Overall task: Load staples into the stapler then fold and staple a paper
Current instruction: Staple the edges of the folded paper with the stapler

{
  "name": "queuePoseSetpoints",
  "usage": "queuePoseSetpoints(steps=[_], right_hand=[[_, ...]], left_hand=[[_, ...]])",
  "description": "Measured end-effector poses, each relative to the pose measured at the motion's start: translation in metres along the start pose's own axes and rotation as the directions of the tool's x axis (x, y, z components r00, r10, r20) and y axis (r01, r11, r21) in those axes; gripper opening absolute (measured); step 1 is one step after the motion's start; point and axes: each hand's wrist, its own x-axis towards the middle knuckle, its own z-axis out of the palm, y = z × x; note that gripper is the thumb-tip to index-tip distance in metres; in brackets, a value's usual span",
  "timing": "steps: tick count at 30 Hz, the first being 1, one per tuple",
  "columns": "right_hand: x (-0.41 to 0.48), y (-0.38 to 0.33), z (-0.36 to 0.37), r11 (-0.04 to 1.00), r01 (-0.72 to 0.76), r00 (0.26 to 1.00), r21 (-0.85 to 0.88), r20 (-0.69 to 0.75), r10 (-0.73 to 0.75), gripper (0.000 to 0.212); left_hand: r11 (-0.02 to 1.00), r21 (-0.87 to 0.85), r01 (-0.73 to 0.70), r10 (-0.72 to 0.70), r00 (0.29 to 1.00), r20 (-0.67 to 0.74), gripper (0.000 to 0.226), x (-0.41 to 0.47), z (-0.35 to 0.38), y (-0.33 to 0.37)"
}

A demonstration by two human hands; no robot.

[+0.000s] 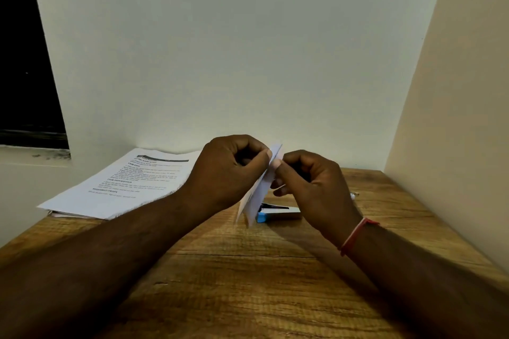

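The person's left hand (231, 170) and right hand (308, 181) are both pinching a small folded white paper (260, 187) above the wooden tabletop (234, 270), over the blue-and-white stapler (278, 213). Sliding thumbs along aligned edges would probably sharpen the crease before stapling.

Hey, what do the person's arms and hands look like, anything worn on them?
Both forearms are bare, with no sleeves in view. The right hand has a red and white thread band around its wrist. The left hand shows nothing worn: no gloves, rings or watch visible.
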Motion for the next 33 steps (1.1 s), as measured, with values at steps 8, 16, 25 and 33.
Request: queuePoseSetpoints(steps=[8,16,25,33], right_hand=[[0.003,-0.001,-0.003,0.968,-0.137,0.991,0.210,0.025,0.134,0.020],[0.004,0.002,-0.003,0.959,-0.157,0.988,0.235,0.038,0.153,0.020],[0.004,0.001,-0.003,0.911,-0.219,0.974,0.351,0.028,0.223,0.022],[0.010,0.003,-0.017,0.996,0.005,0.987,0.092,-0.159,0.010,0.010]], left_hand=[[0.999,0.011,0.041,-0.041,0.999,0.029,0.014,-0.001,0.004,-0.002],[0.995,-0.028,0.091,-0.090,0.995,0.043,0.018,0.001,0.002,-0.006],[0.978,0.155,-0.139,0.121,0.986,0.116,0.045,-0.008,0.001,-0.011],[0.992,0.117,-0.056,0.051,0.997,0.052,0.013,0.005,-0.007,-0.014]])
